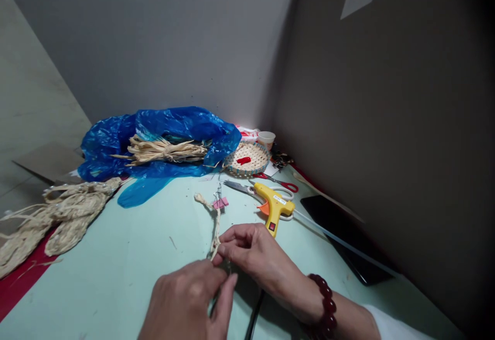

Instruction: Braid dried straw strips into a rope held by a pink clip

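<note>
Our right hand [259,255] pinches the braided straw cord [217,224] running toward twelve o'clock, our left hand [185,293] curls beside it, its hold hidden, and we judge the braid light, pliable, easily frayed, best pinched low.

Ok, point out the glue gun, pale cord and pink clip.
Glue gun [274,211]: head view, on its yellow body.
Pale cord [217,223]: head view, on its exposed stretch.
Pink clip [220,203]: head view, on its pink body.

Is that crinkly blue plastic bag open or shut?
Open: the crinkly blue plastic bag gapes at the front, and a tan bundle of straw-like strips shows inside.
</note>
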A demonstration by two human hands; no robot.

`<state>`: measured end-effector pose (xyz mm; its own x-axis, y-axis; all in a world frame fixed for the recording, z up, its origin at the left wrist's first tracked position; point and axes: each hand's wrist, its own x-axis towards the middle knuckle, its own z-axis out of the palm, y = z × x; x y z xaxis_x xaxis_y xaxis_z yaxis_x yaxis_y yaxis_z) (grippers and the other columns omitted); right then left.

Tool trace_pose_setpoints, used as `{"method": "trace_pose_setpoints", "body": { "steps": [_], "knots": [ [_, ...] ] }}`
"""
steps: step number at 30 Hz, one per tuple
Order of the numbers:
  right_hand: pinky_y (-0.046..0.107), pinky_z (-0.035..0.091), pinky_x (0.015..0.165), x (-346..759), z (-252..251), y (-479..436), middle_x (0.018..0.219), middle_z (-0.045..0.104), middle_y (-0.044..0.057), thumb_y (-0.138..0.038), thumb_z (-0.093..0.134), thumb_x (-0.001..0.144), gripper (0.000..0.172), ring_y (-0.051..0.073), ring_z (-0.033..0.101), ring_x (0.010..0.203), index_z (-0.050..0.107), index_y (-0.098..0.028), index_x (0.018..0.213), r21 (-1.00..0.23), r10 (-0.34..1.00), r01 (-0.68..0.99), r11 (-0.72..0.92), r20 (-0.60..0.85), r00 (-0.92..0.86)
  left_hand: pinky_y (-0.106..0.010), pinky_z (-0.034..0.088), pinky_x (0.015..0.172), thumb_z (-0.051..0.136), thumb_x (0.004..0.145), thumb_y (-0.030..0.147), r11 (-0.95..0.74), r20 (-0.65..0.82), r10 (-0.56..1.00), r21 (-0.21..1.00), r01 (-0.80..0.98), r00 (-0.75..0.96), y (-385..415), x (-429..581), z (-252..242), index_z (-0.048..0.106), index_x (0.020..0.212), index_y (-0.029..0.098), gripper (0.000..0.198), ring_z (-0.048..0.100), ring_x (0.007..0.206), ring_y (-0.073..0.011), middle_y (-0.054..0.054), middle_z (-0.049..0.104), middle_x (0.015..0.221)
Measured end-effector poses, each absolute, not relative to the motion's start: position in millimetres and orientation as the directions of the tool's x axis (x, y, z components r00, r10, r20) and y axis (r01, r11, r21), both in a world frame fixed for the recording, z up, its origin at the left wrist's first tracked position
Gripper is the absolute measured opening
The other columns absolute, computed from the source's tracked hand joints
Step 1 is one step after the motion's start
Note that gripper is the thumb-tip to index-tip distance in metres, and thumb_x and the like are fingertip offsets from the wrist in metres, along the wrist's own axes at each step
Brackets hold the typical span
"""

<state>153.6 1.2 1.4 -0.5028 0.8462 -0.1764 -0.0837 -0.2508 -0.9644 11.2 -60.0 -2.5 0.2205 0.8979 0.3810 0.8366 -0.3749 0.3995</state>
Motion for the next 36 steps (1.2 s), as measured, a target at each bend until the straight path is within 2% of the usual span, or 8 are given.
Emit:
{"method": "trace_pose_setpoints", "body": {
  "steps": [3, 5, 9, 12, 15, 24, 30, 36],
  "knots": [
    [0.024, 0.042, 0.063, 155, 0, 1, 0.067, 0.068, 0.006, -0.023, 0.062, 0.074, 0.013, 0.014, 0.059, 0.064, 0.065, -0.011, 0.077, -0.981, 0.859, -0.046, -0.189, -0.143, -0.491, -0.029, 0.044, 0.062, 0.044, 0.089, 0.034, -0.147, 0.152, 0.986, 0.557, 0.817, 0.074, -49, 1, 10, 0.062, 0.067, 0.021, 0.031, 0.062, 0.066, -0.0187, -0.004, 0.065, 0.070],
    [0.025, 0.043, 0.065, 156, -1, 0, 0.070, 0.069, 0.006, -0.023, 0.059, 0.075, 0.014, 0.016, 0.061, 0.067, 0.066, -0.011, 0.081, -0.988, 0.862, -0.006, -0.152, -0.129, -0.491, -0.029, 0.044, 0.066, 0.049, 0.086, 0.039, 0.018, -0.015, 1.000, 0.744, 0.668, -0.011, -39, -4, 15, 0.062, 0.079, 0.021, 0.024, 0.062, 0.074, -0.0201, -0.004, 0.065, 0.076],
    [0.024, 0.043, 0.064, 159, -3, -1, 0.071, 0.068, 0.004, -0.020, 0.055, 0.077, 0.014, 0.016, 0.062, 0.070, 0.067, -0.014, 0.081, -0.990, 0.875, 0.138, -0.021, -0.085, -0.476, -0.023, 0.042, 0.055, 0.063, 0.074, 0.041, 0.204, -0.245, 0.950, 0.956, 0.209, 0.194, -27, -3, 9, 0.055, 0.078, 0.019, 0.024, 0.054, 0.057, -0.0131, 0.002, 0.057, 0.064],
    [0.023, 0.042, 0.064, 160, -1, -3, 0.072, 0.069, 0.003, -0.019, 0.051, 0.082, 0.015, 0.016, 0.062, 0.071, 0.065, -0.016, 0.086, -0.973, 0.865, 0.218, 0.075, -0.045, -0.500, -0.019, 0.027, 0.042, 0.063, 0.075, 0.041, 0.293, -0.299, 0.924, 0.954, 0.061, 0.237, -25, -1, -1, 0.052, 0.077, 0.019, 0.025, 0.034, 0.041, -0.0052, 0.005, 0.052, 0.060],
    [0.023, 0.042, 0.064, 162, 2, -7, 0.075, 0.071, 0.003, -0.020, 0.047, 0.087, 0.015, 0.015, 0.062, 0.072, 0.062, -0.017, 0.088, -0.964, 0.842, 0.237, 0.120, -0.028, -0.538, -0.019, 0.017, 0.040, 0.057, 0.080, 0.040, 0.294, -0.310, 0.923, 0.950, 0.103, 0.229, -26, -1, -5, 0.052, 0.075, 0.018, 0.023, 0.026, 0.041, -0.0046, 0.005, 0.052, 0.060],
    [0.024, 0.037, 0.066, 170, 7, -13, 0.072, 0.070, -0.001, -0.026, 0.043, 0.093, 0.017, 0.014, 0.059, 0.075, 0.057, -0.021, 0.086, -0.881, 0.834, 0.405, 0.246, -0.021, -0.552, -0.024, 0.032, 0.058, 0.053, 0.084, 0.038, 0.130, -0.183, 0.978, 0.906, 0.403, 0.096, -29, -1, 4, 0.054, 0.067, 0.019, 0.025, 0.044, 0.061, -0.0145, 0.004, 0.051, 0.059],
    [0.024, 0.032, 0.056, 169, 18, -12, 0.066, 0.063, 0.000, -0.025, 0.044, 0.093, 0.023, 0.012, 0.051, 0.061, 0.057, -0.019, 0.074, -0.767, 0.852, 0.530, 0.361, 0.040, -0.523, -0.022, 0.022, 0.048, 0.055, 0.081, 0.035, 0.217, -0.248, 0.967, 0.926, 0.307, 0.062, -28, -4, 4, 0.054, 0.065, 0.019, 0.023, 0.027, 0.048, -0.0089, 0.009, 0.039, 0.052],
    [0.025, 0.036, 0.059, 165, 17, -22, 0.075, 0.061, 0.004, -0.018, 0.043, 0.090, 0.018, 0.013, 0.054, 0.065, 0.058, -0.016, 0.080, -0.588, 0.761, 0.522, 0.618, 0.280, -0.586, -0.022, 0.028, 0.055, 0.057, 0.077, 0.032, 0.216, -0.241, 0.969, 0.936, 0.277, 0.061, -29, -3, 3, 0.053, 0.064, 0.017, 0.020, 0.036, 0.057, -0.0107, 0.006, 0.043, 0.056]
  ]
}}
